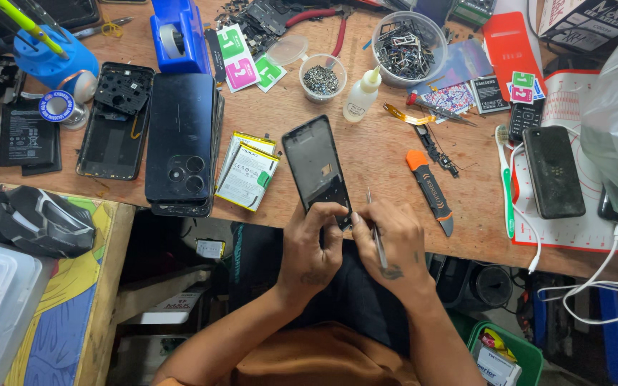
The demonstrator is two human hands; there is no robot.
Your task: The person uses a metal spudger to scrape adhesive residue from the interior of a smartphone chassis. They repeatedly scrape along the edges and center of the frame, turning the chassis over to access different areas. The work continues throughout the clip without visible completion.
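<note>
An opened black phone frame (315, 167) lies on the wooden workbench (366, 143), its lower end at the bench's front edge. My left hand (310, 246) grips that lower end, thumb on top. My right hand (393, 239) is just right of it and holds thin metal tweezers (375, 227), their tips pointing up beside the phone's lower right corner. Both hands hover over the bench edge above my lap.
Two phone batteries (248, 171) and stacked dark phone backs (182, 143) lie left. An orange-tipped pry tool (429, 189), a toothbrush (506, 179) and a black phone (553, 171) lie right. Behind stand a small glue bottle (361, 96), a cup of screws (322, 75) and a parts tub (405, 46).
</note>
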